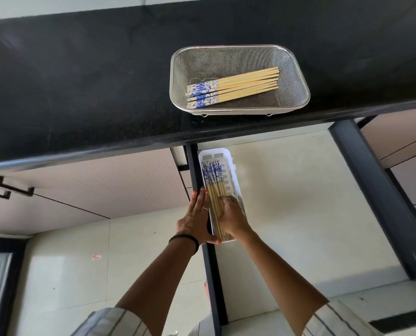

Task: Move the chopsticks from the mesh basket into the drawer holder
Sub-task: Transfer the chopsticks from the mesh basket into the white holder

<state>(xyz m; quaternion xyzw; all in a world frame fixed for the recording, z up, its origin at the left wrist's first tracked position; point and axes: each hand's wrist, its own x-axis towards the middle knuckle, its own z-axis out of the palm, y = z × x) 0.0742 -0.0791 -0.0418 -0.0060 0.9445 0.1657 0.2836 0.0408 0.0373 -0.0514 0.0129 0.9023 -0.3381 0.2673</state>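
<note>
A steel mesh basket (296, 76) stands on the black counter and holds several wooden chopsticks (238, 84) with blue-and-white patterned ends. Below, in the open drawer, a white plastic holder (228, 161) contains another bunch of the same chopsticks (214, 180), patterned ends pointing away from me. My left hand (197, 217) lies flat along the holder's left side, thumb hooked around its near corner. My right hand (232, 215) rests inside the holder, fingers curled over the plain ends of the chopsticks there.
The black counter (80, 81) overhangs the drawer's far end. The drawer has a pale floor (299, 202) and dark side rails (371, 190). Cabinet fronts with black handles (13, 187) sit to the left. Tiled floor lies below.
</note>
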